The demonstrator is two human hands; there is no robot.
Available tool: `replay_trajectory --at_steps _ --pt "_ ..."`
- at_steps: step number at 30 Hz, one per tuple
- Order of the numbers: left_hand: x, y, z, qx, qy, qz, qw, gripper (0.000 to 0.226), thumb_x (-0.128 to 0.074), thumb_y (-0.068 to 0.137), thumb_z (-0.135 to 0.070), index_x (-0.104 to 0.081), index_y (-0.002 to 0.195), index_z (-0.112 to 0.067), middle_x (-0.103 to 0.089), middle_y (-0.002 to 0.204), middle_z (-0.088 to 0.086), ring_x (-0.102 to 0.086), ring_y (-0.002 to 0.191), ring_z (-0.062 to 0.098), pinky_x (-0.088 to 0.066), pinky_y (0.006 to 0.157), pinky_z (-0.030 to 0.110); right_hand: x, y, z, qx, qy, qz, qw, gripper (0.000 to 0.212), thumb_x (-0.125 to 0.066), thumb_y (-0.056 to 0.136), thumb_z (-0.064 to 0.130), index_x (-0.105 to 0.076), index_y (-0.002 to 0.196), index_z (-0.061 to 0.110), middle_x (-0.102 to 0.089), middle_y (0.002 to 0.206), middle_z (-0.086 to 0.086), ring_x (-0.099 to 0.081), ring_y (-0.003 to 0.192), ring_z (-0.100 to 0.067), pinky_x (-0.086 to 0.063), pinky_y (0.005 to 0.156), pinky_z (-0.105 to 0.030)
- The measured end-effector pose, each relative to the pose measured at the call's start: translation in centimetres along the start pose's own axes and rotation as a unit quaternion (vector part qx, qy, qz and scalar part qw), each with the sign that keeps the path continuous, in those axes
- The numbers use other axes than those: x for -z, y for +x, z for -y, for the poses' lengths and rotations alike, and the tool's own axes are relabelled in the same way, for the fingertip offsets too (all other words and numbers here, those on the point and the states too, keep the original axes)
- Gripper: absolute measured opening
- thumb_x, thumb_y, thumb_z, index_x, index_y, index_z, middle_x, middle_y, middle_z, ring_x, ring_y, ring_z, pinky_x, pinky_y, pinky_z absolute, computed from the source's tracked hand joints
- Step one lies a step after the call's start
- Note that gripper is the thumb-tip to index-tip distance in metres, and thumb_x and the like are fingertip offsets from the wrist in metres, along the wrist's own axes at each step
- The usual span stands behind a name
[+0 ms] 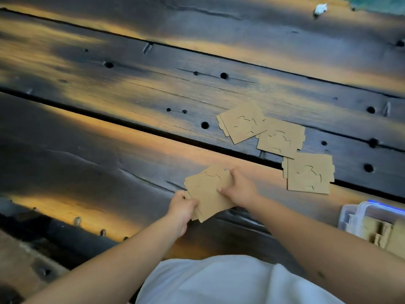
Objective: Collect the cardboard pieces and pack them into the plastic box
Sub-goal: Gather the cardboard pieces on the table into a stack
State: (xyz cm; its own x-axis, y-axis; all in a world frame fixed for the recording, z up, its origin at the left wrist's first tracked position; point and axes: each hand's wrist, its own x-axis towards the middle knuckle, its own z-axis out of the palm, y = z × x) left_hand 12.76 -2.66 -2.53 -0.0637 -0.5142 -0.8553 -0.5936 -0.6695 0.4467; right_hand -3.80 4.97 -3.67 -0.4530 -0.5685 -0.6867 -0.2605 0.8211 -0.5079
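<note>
A stack of brown cardboard pieces is held between both hands just above the dark wooden table. My left hand grips its near left corner. My right hand grips its right side, thumb on top. Three more lots of cardboard lie flat further right: one at the far side, one in the middle, one nearest the box. The clear plastic box stands at the right edge, cut off by the frame, with cardboard pieces inside.
The table is made of rough planks with dark gaps and holes between them. A small white scrap lies at the far right. My white clothing fills the bottom middle. Metal fittings line the table's near left edge.
</note>
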Motion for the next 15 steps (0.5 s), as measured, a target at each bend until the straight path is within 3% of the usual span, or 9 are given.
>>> replay_trajectory --at_steps 3,6,10,12,15 --pt "-2.0 -0.4 -1.4 -0.033 0.019 0.052 0.998 0.009 -0.058 0.094 -0.016 -0.055 0.102 -0.013 -0.069 0.103 0.011 -0.067 0.093 0.027 -0.057 0.081 0.046 2.0 -1.8 -2.4 -0.015 0.089 -0.041 0.995 0.062 -0.074 0.079 0.044 -0.045 0.129 0.02 -0.06 0.124 -0.004 -0.056 0.11 -0.025 -0.043 0.083 -0.031" --pt "-3.9 -0.8 -2.7 -0.092 0.074 0.071 0.99 0.011 -0.056 0.096 -0.028 -0.057 0.098 -0.017 -0.07 0.1 0.007 -0.067 0.09 0.021 -0.055 0.078 0.039 3.3 -3.2 -4.3 -0.037 0.149 -0.076 0.985 0.046 -0.074 0.079 0.046 -0.049 0.109 0.022 -0.063 0.111 -0.001 -0.056 0.096 -0.019 -0.045 0.075 -0.031" --pt "-8.2 -1.3 -5.5 -0.168 0.173 0.098 0.965 0.02 -0.058 0.093 -0.035 -0.057 0.101 -0.016 -0.068 0.104 0.006 -0.063 0.094 0.022 -0.052 0.084 0.041 4.6 -4.9 -7.2 -0.094 0.291 -0.15 0.94 0.049 -0.074 0.082 0.032 -0.052 0.122 0.015 -0.062 0.12 -0.003 -0.058 0.106 -0.02 -0.048 0.093 -0.038" --pt "-10.9 -1.5 -7.5 -0.223 0.254 0.109 0.935 0.029 -0.061 0.09 -0.037 -0.057 0.105 -0.012 -0.065 0.104 0.007 -0.061 0.095 0.024 -0.05 0.084 0.039 5.3 -5.4 -8.4 -0.131 0.371 -0.182 0.901 0.049 -0.073 0.084 0.026 -0.05 0.126 0.011 -0.061 0.125 -0.006 -0.057 0.111 -0.023 -0.046 0.099 -0.042" --pt "-15.4 -2.0 -10.4 -0.322 0.363 0.146 0.862 0.031 -0.067 0.085 -0.029 -0.057 0.109 -0.012 -0.066 0.107 0.006 -0.06 0.098 0.025 -0.048 0.084 0.037 6.3 -5.5 -10.1 -0.163 0.478 -0.21 0.837 0.044 -0.068 0.088 0.022 -0.052 0.127 0.012 -0.062 0.126 -0.007 -0.058 0.113 -0.025 -0.046 0.101 -0.047"
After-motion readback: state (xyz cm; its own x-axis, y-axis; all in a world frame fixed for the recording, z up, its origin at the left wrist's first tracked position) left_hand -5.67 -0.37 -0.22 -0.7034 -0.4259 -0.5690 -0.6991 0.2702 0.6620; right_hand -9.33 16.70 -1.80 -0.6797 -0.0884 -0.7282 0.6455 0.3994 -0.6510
